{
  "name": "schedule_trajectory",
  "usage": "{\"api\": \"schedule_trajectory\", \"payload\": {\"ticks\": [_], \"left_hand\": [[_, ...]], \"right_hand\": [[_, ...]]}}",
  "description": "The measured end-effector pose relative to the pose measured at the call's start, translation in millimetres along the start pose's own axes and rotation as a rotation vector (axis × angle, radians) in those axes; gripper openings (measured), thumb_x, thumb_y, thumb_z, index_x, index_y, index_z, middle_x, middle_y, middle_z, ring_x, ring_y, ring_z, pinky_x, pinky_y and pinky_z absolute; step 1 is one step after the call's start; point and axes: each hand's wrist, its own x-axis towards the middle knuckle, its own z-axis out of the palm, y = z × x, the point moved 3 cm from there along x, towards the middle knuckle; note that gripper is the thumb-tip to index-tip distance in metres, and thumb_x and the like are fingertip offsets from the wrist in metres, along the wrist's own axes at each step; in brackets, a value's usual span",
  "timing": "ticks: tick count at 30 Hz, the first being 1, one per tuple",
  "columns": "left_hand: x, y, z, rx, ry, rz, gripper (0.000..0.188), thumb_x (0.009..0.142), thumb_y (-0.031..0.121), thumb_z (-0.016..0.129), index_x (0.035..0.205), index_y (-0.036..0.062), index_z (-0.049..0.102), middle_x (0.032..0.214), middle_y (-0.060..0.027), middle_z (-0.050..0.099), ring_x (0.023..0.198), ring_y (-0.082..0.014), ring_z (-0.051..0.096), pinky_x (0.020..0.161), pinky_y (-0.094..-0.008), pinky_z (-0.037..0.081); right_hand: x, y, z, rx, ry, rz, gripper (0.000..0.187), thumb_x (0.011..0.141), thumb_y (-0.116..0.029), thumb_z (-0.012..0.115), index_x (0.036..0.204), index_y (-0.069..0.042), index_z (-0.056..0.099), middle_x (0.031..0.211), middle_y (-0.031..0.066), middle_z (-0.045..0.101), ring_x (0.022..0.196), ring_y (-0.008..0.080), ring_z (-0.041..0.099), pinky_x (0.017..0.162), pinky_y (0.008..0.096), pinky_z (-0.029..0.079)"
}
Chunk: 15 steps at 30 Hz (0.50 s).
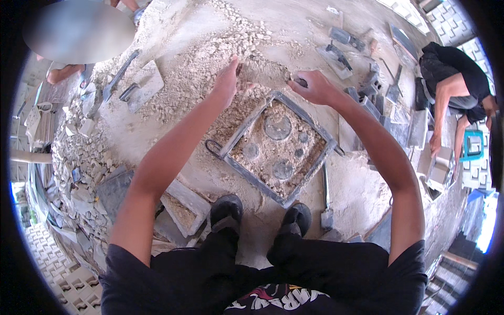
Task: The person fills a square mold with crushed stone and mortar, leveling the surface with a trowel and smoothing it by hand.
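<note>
In front of me, a flat tool (265, 72) heaped with crumbly beige mix is held between my hands just beyond the frame; the mix hides its shape. My right hand (316, 88) is closed round a dark handle at its right end. My left hand (227, 84) grips its left end, thumb upward and fingers partly hidden by the mix. Below lies a square grey mould frame (252, 181), turned cornerwise, with a wire loop at its left and right corners. Loose mix (262, 163) fills it around several round grey discs, the biggest disc (277, 127) near the top.
A loose mound (210, 58) spreads beyond my hands. Trowels (144, 86) lie at the left, above rubble (79, 178). A long-handled tool (326, 205) rests beside my right shoe (297, 218). A co-worker (454, 79) bends at the right among metal blocks; another person is at upper left.
</note>
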Motion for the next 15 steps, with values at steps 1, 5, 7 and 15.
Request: {"api": "schedule_trajectory", "payload": {"ticks": [1, 5, 7, 15], "left_hand": [[-3, -4, 3, -0.057, -0.035, 0.002, 0.064, 0.101, 0.046, 0.039, 0.145, 0.0004, 0.030, 0.140, -0.0151, 0.045, 0.122, -0.0265, 0.053, 0.101, -0.0449, 0.045], [-28, -20, 38, -0.038, -0.074, -0.049, 0.057, 0.101, 0.047, 0.040, 0.140, 0.0050, 0.038, 0.138, -0.0124, 0.046, 0.120, -0.0226, 0.051, 0.100, -0.0401, 0.041], [-34, -27, 35, 0.199, 0.048, 0.016, 0.053, 0.100, 0.048, 0.043, 0.127, 0.0042, 0.055, 0.126, -0.0100, 0.056, 0.102, -0.0189, 0.059, 0.090, -0.0305, 0.044], [-38, -49, 61, 0.490, -0.104, 0.821, 0.039, 0.102, 0.033, 0.045, 0.120, 0.0005, 0.056, 0.112, -0.0130, 0.062, 0.103, -0.0234, 0.059, 0.089, -0.0335, 0.045]], "right_hand": [[-11, -4, -2, -0.002, -0.011, -0.006, 0.043, 0.091, -0.037, 0.060, 0.072, 0.001, 0.054, 0.059, 0.0187, 0.051, 0.052, 0.0312, 0.046, 0.055, 0.0407, 0.040], [-66, 0, -2, -0.014, -0.049, 0.037, 0.042, 0.091, -0.038, 0.060, 0.073, 0.000, 0.055, 0.061, 0.0190, 0.054, 0.056, 0.0339, 0.054, 0.057, 0.0424, 0.042], [-81, -19, 0, -0.040, -0.020, 0.046, 0.041, 0.091, -0.037, 0.060, 0.076, 0.000, 0.056, 0.062, 0.0198, 0.055, 0.059, 0.0354, 0.058, 0.059, 0.0439, 0.044], [-138, -50, 23, -0.033, 0.214, 0.165, 0.040, 0.089, -0.038, 0.064, 0.095, 0.000, 0.056, 0.090, 0.0213, 0.064, 0.086, 0.0389, 0.063, 0.077, 0.0443, 0.049]]}}
